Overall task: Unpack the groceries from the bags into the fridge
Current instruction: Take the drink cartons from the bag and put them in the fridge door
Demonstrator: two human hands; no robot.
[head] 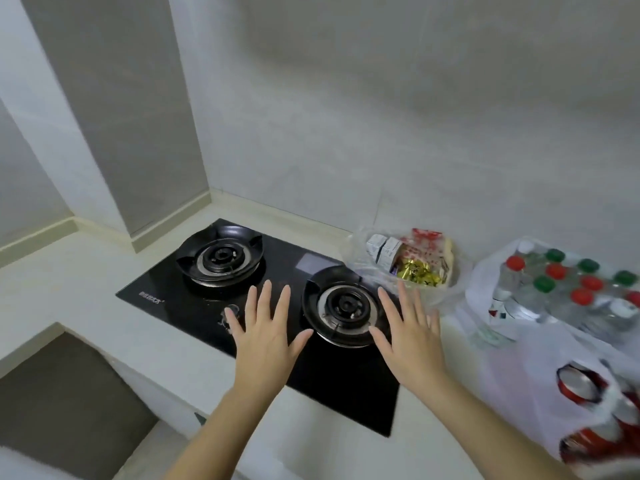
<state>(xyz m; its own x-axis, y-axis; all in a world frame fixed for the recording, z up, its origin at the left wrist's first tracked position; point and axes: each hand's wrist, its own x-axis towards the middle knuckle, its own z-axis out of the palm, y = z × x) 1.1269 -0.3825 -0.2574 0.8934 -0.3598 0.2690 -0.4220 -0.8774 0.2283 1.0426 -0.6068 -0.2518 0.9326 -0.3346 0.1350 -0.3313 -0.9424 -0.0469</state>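
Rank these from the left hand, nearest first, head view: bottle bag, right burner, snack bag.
1. The right burner, just right of the left hand.
2. The snack bag, behind that burner.
3. The bottle bag, far right.

Groceries running off the right edge
At lower right the red cans [585, 386] are blurring and getting cut by the right and bottom edges; the bag of capped bottles [485, 289] is getting cut at the right. Print on the packets [386, 251] in the clear bag [354, 252] and the brand mark [151, 293] on the hob [277, 251] are showing too small to read.
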